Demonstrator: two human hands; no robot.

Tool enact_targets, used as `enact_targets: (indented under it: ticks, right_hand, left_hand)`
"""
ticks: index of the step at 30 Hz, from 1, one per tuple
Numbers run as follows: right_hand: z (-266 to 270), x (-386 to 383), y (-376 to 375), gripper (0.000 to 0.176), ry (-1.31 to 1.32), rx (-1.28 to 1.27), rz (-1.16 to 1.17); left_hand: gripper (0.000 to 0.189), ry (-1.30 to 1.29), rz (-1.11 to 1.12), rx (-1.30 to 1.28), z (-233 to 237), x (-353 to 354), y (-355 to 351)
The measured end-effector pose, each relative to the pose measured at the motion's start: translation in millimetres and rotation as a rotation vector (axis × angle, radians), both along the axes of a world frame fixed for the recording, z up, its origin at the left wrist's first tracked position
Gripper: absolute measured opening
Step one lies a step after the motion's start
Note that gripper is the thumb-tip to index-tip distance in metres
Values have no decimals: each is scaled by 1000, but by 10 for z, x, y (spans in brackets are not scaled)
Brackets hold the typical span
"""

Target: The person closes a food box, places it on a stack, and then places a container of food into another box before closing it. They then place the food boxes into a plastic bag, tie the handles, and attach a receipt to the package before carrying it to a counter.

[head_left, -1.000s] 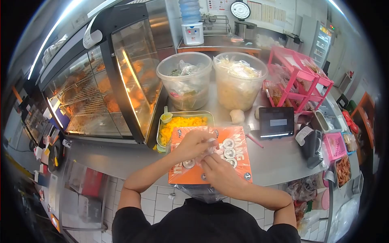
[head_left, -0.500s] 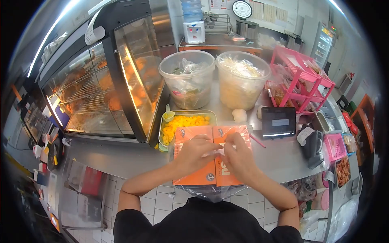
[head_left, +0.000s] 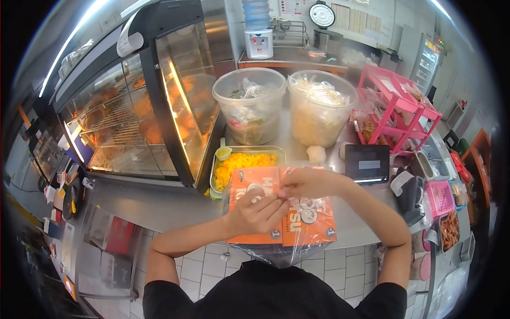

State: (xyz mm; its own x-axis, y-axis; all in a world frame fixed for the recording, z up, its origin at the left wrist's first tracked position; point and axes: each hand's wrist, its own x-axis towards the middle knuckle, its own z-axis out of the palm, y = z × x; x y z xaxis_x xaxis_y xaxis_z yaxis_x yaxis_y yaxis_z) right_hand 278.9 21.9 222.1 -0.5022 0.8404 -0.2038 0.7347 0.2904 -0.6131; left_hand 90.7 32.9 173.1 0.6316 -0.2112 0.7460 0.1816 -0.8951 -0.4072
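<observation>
Boxes (head_left: 291, 226) lie at the counter's (head_left: 149, 206) front edge, a tray (head_left: 213, 183) just behind. Toward the left edge stands a display cabinet (head_left: 163, 106); two tubs (head_left: 255, 134) stand behind the tray, a tablet (head_left: 367, 162) right of the boxes.

Left hand (head_left: 258, 211) | right hand (head_left: 305, 184) — fingertips together over plastic-covered orange boxes (head_left: 312, 229) | yellow-food tray (head_left: 214, 175) — just behind

One head-worn camera, its view wide and fisheye-round, looks forward and down at the nearby steel counter (head_left: 175, 207).
</observation>
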Motion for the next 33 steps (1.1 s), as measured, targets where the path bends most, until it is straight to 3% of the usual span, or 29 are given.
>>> enact_targets:
  ticks: [2,3,4,5,7,8,9,11,12,14,18,20,23,27,29,33]
  right_hand:
    - [-4,12,-44,29,33,75,10]
    - [-8,6,-69,24,79,295,48]
    - [-8,-14,-96,21,128,513,87]
    - [-7,-61,-147,21,134,500,103]
    - [12,-159,-264,20,-71,430,19]
    - [43,-151,-282,25,-233,468,120]
    - [12,-136,-266,25,-229,466,140]
    - [-62,-97,-237,20,-96,869,303]
    - [-66,-92,-255,20,-90,865,328]
    - [-35,-73,-310,14,-421,975,390]
    - [-63,93,-104,9,-389,1060,588]
    - [-183,230,118,12,-200,1056,769]
    - [-288,344,320,12,-126,1050,894]
    - [-407,388,470,11,-25,999,894]
    - [-394,401,485,10,-53,840,847]
    - [-371,428,415,11,-40,904,776]
  left_hand:
    - [11,-79,75,45,27,11,-19]
    - [11,-75,88,35,15,1,-17]
    - [10,-39,102,-61,-5,-13,-18]
    - [9,-8,119,-159,-27,-24,-36]
    - [10,8,203,-206,-18,-28,-109]
    - [11,25,268,-243,5,-34,-144]
    - [11,23,288,-248,21,-42,-184]
    - [14,46,367,-420,54,-32,-287]
    - [14,36,389,-427,106,-39,-332]
    - [17,172,513,-507,197,-79,-422]
    - [21,262,677,-430,135,0,-495]
    - [23,452,554,-588,151,-25,-451]
    - [23,429,441,-761,154,-38,-435]
    - [29,486,428,-888,167,-66,-444]
    - [31,524,427,-1007,174,-79,-434]
    - [26,465,384,-1145,301,-152,-423]
